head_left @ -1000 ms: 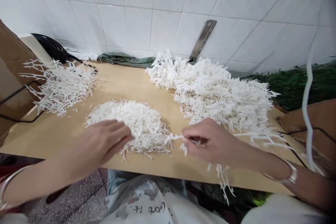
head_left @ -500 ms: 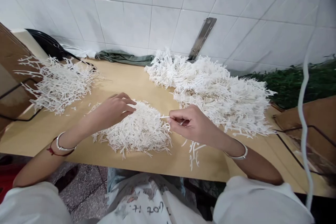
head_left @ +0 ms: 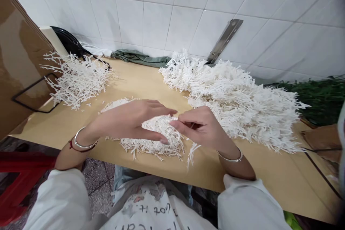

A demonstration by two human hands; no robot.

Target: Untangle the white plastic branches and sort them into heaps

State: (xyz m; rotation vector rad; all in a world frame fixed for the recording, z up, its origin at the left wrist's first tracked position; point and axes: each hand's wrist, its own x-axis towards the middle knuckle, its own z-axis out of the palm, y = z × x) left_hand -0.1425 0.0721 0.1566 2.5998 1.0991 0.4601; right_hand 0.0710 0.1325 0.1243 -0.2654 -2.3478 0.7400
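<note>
A heap of small white branching pieces [head_left: 161,133] lies in front of me on the brown table. Over its left part my left hand [head_left: 140,118] is spread, thumb and fingers apart, holding nothing. At the heap's right edge my right hand [head_left: 198,125] pinches a thin white branching piece [head_left: 192,152], part of which hangs below the palm. The fingertips of both hands are close together, and a gap still shows between them. A big pile of white branches [head_left: 231,97] lies beyond my right hand.
Another bundle of white branches [head_left: 78,79] lies at the left. Along the tiled wall are a dark green cloth [head_left: 140,58] and a metal bracket [head_left: 225,41]. Cardboard [head_left: 24,54] stands at the left, beside a black wire frame [head_left: 29,91]; green foliage [head_left: 318,91] is at the right.
My left hand has moved right over the heap towards my right hand, its thumb and fingers spreading wide. My right hand keeps its pinch. The view has shifted left.
</note>
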